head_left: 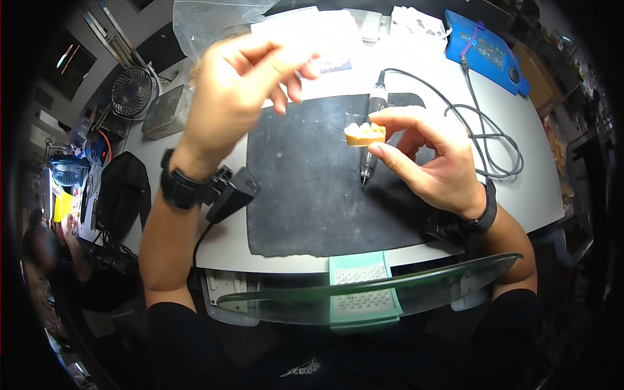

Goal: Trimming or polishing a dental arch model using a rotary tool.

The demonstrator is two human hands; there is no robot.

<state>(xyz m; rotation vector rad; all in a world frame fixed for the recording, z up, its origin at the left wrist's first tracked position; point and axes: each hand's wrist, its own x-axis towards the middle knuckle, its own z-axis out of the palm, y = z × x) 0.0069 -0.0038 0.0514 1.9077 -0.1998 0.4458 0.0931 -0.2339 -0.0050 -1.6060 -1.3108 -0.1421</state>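
Between the thumb and fingers of my right hand [435, 153] is a small dental model [365, 134], a row of pale teeth on a yellow-orange base. It is held up above a dark work mat [305, 195]. Beneath it on the mat lies a rotary handpiece [366, 168], its thin tip toward me and its middle hidden by the model and fingers. My left hand [250, 78] is raised over the mat's far left corner, fingers loosely bent and apart, with nothing visible in them. Each wrist wears a black strap, the left one carrying a black device [234, 192].
A blue control box [484, 49] stands far right, near the handpiece's looping cable [513, 146]. Papers [312, 29] and a plastic bag [201, 26] lie at the back. Left are a metal box [168, 112] and a fan [132, 91]. A clear shield [422, 286] and green tray [361, 260] are nearest me.
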